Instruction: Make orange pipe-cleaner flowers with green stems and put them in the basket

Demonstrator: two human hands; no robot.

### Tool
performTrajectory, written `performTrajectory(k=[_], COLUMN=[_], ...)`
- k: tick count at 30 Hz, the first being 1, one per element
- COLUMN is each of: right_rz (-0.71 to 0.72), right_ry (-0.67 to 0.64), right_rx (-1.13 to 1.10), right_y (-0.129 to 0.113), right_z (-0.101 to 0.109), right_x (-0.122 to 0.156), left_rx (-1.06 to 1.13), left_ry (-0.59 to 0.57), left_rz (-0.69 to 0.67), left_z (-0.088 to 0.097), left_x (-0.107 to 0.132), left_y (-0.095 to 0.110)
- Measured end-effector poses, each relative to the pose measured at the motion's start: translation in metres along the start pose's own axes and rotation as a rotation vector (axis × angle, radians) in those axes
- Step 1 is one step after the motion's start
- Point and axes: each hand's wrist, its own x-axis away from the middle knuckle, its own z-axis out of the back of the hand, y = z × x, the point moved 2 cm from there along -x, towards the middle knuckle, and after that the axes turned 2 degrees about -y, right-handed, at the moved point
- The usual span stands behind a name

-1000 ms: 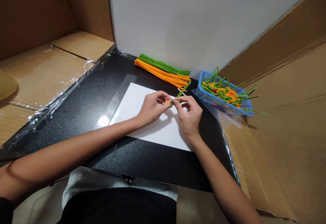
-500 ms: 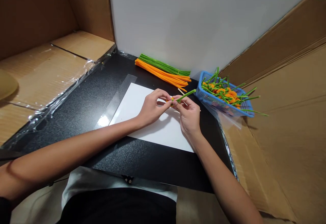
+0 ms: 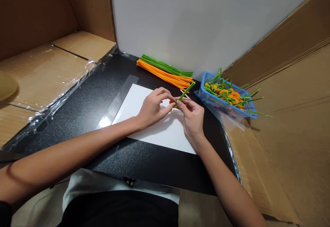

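Above a white sheet (image 3: 154, 130), my two hands meet around a small pipe-cleaner flower, its green stem (image 3: 187, 90) pointing up and to the right. My left hand (image 3: 156, 108) pinches the orange part (image 3: 171, 101) between thumb and fingertips. Close beside it, my right hand (image 3: 192, 115) pinches the green pipe cleaner near its lower end. The fingertips hide most of the orange part. A thin wooden stick (image 3: 183, 93) shows just behind the right fingers; I cannot tell whether they touch it.
A bundle of green pipe cleaners (image 3: 165, 64) and one of orange pipe cleaners (image 3: 165, 74) lie at the back by the wall. To the right stands a blue basket (image 3: 224, 107) with several orange and green pieces. Cardboard panels (image 3: 296, 123) flank the black table (image 3: 123, 165).
The green stem has swung from pointing mostly rightward to a steeper, upward angle. Both hands have shifted slightly and keep their pinch.
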Motion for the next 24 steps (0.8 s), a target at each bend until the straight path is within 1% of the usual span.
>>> performTrajectory(k=[3,7,10,12,16,20,22,24], right_rz=[0.017,-0.011,-0.026,-0.04,-0.073,-0.081,-0.085,-0.088], right_ry=[-0.004,-0.008,-0.03,-0.046,-0.057,-0.056,-0.081,-0.11], right_rx=[0.062,0.033,0.007,-0.016,-0.022,-0.024,-0.036,-0.052], right_y=[-0.0002,0.0016,0.0025,0.0029,0.0041,0.0045,0.0035,0.0016], right_z=[0.0009,0.0012,0.0013,0.0015,0.002,0.0019,0.0009,0.0], right_x=[-0.0002,-0.0001,-0.0006,-0.0013,-0.0021,-0.0014,-0.0012,-0.0016], left_rx=[0.004,0.0,0.006,-0.033,-0.162,-0.159,-0.166,-0.162], left_ry=[-0.003,-0.015,-0.046,-0.063,-0.068,-0.068,-0.07,-0.066], left_rz=[0.029,0.04,0.061,0.03,-0.098,-0.129,-0.144,-0.129], left_z=[0.0002,0.0008,0.0013,0.002,0.0033,0.003,0.0029,0.0033], left_x=[-0.0003,-0.0018,-0.0031,-0.0037,-0.0033,-0.002,-0.0021,-0.0032], left_y=[-0.0005,-0.0001,-0.002,-0.0037,-0.0057,-0.0047,-0.003,-0.0024])
